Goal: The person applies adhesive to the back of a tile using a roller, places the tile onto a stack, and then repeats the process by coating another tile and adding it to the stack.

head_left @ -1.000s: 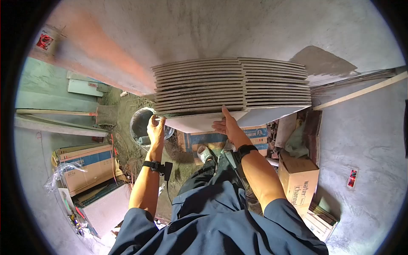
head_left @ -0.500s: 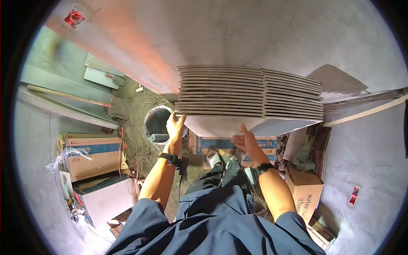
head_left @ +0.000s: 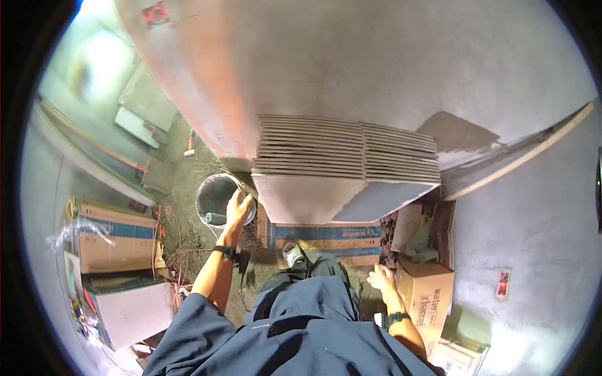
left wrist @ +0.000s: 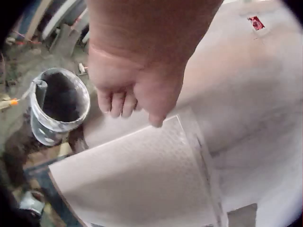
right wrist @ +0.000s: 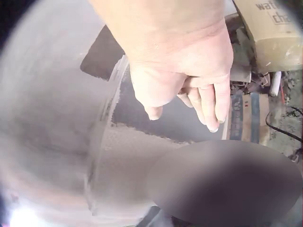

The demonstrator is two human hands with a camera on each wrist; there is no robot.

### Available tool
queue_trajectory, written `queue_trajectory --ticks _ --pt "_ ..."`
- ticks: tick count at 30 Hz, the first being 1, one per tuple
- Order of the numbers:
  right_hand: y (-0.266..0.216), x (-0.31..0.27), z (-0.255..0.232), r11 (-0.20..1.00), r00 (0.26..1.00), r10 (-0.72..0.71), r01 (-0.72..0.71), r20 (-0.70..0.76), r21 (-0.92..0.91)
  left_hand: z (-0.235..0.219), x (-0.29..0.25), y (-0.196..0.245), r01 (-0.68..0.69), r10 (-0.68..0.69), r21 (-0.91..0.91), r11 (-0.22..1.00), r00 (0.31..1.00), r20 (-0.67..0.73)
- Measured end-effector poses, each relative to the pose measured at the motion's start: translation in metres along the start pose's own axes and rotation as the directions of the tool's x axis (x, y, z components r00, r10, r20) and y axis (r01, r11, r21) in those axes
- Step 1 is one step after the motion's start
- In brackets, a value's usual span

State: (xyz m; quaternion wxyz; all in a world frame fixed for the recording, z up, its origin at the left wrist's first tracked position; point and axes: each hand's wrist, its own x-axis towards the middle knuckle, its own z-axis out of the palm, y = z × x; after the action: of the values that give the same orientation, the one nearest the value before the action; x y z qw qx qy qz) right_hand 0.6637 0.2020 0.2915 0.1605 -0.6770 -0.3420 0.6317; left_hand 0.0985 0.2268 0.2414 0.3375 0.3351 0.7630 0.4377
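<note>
A stack of large thin tiles [head_left: 307, 144] leans on the wall, its edges upright in two side-by-side rows. The front tile [head_left: 301, 194] is pale, with a grey area [head_left: 382, 197] at its right. My left hand [head_left: 236, 216] hovers before the bucket, left of the stack. In the left wrist view its fingers [left wrist: 116, 104] are loosely bent, and the thumb tip overlaps the tile's edge. My right hand [head_left: 382, 280] is away from the stack, near the cardboard box, with relaxed fingers and nothing held.
A bucket [head_left: 202, 194] with a roller [head_left: 215, 219] in it stands left of the stack. Flattened cardboard [head_left: 357, 233] lies underfoot. A "water channel" box [head_left: 429, 297] stands at right; a blue-striped carton [head_left: 116, 238] and hand tools [head_left: 84, 316] are at left.
The front tile, tipped out from the stack at first, now rests against it. Both hands have come off its edges; the right has dropped back toward the box, the left slightly down.
</note>
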Motion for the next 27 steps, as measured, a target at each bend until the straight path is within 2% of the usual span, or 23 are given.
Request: queue_trajectory --ticks 1,2,3,4,5,6,7,8,11,13,15,16,18,19,20,21,23,25,27 --pt "0.010 -0.013 -0.003 0.999 0.998 0.013 -0.015 -0.059 -0.045 -0.015 -0.029 -0.015 -0.036 0.040 0.132 0.991 0.999 -0.030" --pt "0.014 -0.026 0.000 0.996 0.995 0.039 -0.032 -0.096 0.078 -0.033 -0.052 -0.050 -0.005 -0.004 0.124 0.992 0.997 0.079" --pt "0.048 -0.014 -0.014 0.997 0.996 0.070 -0.069 -0.052 0.032 -0.050 -0.078 -0.086 0.035 -0.055 0.116 0.993 0.983 0.174" --pt "0.055 -0.028 -0.014 1.000 0.999 0.012 -0.012 -0.041 -0.008 -0.071 -0.119 -0.106 0.081 -0.116 0.226 0.971 0.982 0.146" --pt "0.077 -0.026 -0.023 0.999 1.000 0.027 -0.026 0.016 -0.045 -0.094 -0.163 -0.123 0.151 -0.193 0.332 0.931 0.976 0.098" --pt "0.105 -0.014 -0.041 0.991 0.990 0.094 -0.083 0.104 -0.106 -0.111 -0.212 -0.134 0.358 -0.377 0.258 0.897 0.926 0.028" --pt "0.102 -0.029 -0.033 0.953 0.990 0.141 -0.136 -0.002 -0.270 -0.124 -0.256 -0.187 0.399 -0.410 0.288 0.870 0.912 -0.025" --pt "0.113 -0.034 -0.038 0.941 0.988 0.148 -0.129 0.038 -0.314 -0.141 -0.308 -0.210 0.500 -0.505 0.268 0.824 0.861 -0.052" --pt "0.136 -0.063 -0.038 0.919 0.987 0.129 -0.084 0.093 -0.385 -0.162 -0.458 -0.245 0.745 -0.736 0.210 0.633 0.663 -0.134" --pt "0.143 -0.093 -0.037 0.904 0.985 0.129 -0.069 0.115 -0.421 -0.158 -0.558 -0.271 0.779 -0.762 0.120 0.616 0.627 -0.160" --pt "0.151 -0.126 -0.027 0.900 0.982 0.148 -0.085 0.117 -0.427 -0.151 -0.634 -0.283 0.807 -0.817 -0.126 0.577 0.572 -0.073" --pt "0.161 -0.139 -0.031 0.909 0.979 0.150 -0.083 0.136 -0.409 -0.149 -0.664 -0.281 0.834 -0.833 -0.037 0.551 0.547 -0.083" --pt "0.173 -0.166 -0.031 0.905 0.967 0.181 -0.092 0.181 -0.415 -0.150 -0.710 -0.291 0.851 -0.851 -0.030 0.525 0.522 -0.060" --pt "0.182 -0.171 -0.033 0.900 0.965 0.180 -0.084 0.190 -0.427 -0.159 -0.724 -0.283 0.859 -0.859 -0.002 0.511 0.511 -0.044" --pt "0.192 -0.175 -0.033 0.884 0.955 0.208 -0.092 0.212 -0.458 -0.170 -0.734 -0.271 0.857 -0.849 0.048 0.513 0.515 -0.120" --pt "0.203 -0.174 -0.034 0.870 0.943 0.236 -0.097 0.234 -0.483 -0.185 -0.741 -0.273 0.859 -0.849 0.039 0.511 0.511 -0.137" --pt "0.206 -0.177 -0.028 0.859 0.917 0.281 -0.109 0.283 -0.500 -0.222 -0.754 -0.279 0.785 -0.736 0.138 0.604 0.615 -0.281" --pt "0.215 -0.180 -0.017 0.883 0.958 0.219 -0.115 0.184 -0.454 -0.280 -0.757 -0.280 0.781 -0.728 0.156 0.605 0.622 -0.289" --pt "0.234 -0.166 -0.024 0.911 0.954 0.200 -0.097 0.222 -0.401 -0.346 -0.753 -0.274 0.732 -0.578 0.270 0.626 0.667 -0.470"
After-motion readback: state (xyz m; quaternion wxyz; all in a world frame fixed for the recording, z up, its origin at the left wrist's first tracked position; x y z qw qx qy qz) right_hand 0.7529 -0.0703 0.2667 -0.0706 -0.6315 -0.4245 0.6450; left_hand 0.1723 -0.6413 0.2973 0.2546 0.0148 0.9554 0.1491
